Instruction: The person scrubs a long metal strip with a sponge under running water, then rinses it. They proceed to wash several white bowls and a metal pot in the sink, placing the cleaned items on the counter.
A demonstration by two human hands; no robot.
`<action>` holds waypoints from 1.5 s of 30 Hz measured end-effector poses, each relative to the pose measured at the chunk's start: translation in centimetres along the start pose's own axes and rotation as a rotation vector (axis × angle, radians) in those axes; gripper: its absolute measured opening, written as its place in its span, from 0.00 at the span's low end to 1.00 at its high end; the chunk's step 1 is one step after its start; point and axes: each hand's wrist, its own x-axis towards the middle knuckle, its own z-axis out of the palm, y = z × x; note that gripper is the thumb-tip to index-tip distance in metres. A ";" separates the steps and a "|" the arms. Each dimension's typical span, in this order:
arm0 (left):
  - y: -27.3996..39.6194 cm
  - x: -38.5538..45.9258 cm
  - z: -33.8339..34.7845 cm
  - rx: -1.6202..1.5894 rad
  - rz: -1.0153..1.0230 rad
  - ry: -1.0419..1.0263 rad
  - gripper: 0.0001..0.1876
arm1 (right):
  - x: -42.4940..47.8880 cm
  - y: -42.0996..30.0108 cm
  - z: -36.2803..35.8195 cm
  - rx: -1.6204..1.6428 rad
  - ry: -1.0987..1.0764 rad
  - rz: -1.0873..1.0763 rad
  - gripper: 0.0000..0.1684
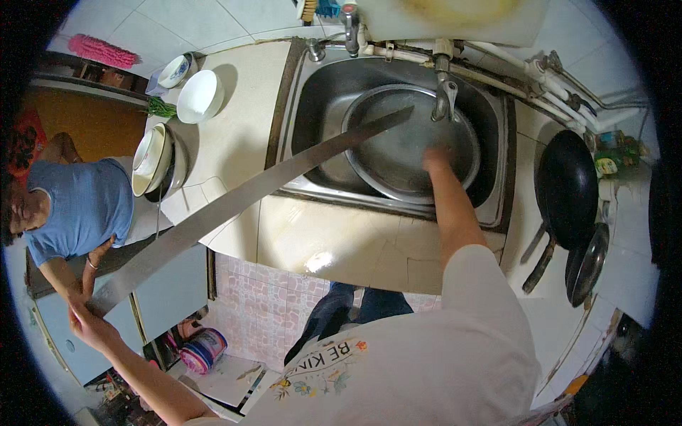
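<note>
My left hand [91, 326] is out at the lower left, with its fingers closed on one end of a long flat metal strip [224, 205]. The strip slants up across the counter, and its narrow far end is over a round metal basin [367, 178]. That basin stands tilted inside a stainless steel sink [325, 101]. My right hand [437, 158] is blurred over the basin's right part, below the faucet [442, 93]. Its fingers do not show clearly, nor whether they hold anything.
White bowls [200, 97] and a stack of bowls [152, 160] stand on the tiled counter [234, 154] at left. A person [80, 205] in a blue top is close to the strip's held end. A black wok [566, 189] leans at right. Pipes [501, 80] run behind the sink.
</note>
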 end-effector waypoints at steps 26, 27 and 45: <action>6.9 3.8 -6.5 -0.523 0.167 0.382 0.14 | -16.4 -15.4 -18.3 2.533 -0.500 0.266 0.07; 5.0 5.1 -8.2 -0.449 0.189 0.405 0.13 | -16.3 -15.8 -17.9 2.533 -0.488 0.289 0.08; 0.6 6.5 -0.4 -0.563 0.143 -0.087 0.14 | -11.6 -15.2 -13.8 2.350 -0.372 0.493 0.07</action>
